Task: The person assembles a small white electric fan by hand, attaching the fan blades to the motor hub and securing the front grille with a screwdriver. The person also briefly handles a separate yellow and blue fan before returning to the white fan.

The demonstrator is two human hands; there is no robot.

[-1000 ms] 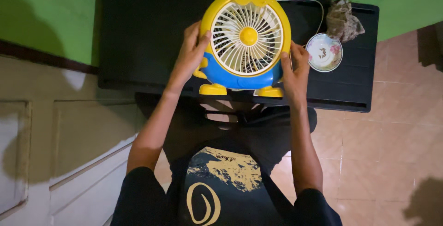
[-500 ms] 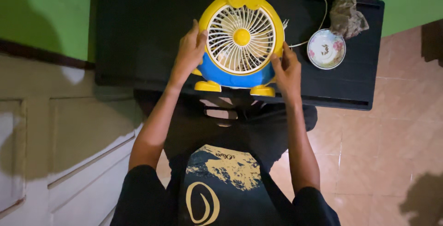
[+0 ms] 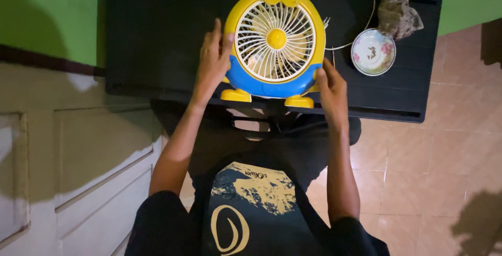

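A small yellow and blue table fan (image 3: pixel 274 41) with a white grille stands on its two yellow feet at the front edge of a black table (image 3: pixel 157 31). My left hand (image 3: pixel 213 60) presses flat against the fan's left side. My right hand (image 3: pixel 331 89) grips the fan's lower right side near the foot. A white cord (image 3: pixel 361 5) runs from behind the fan across the table.
A small white floral saucer (image 3: pixel 373 51) lies on the table right of the fan, with a crumpled grey-brown cloth (image 3: pixel 398 13) behind it. A green wall is at the far side. White panelled cabinet doors (image 3: pixel 63 167) are at left, tiled floor (image 3: pixel 429 183) at right.
The fan and both hands sit slightly further left in view than a second ago. My right hand has slid lower on the fan's side.
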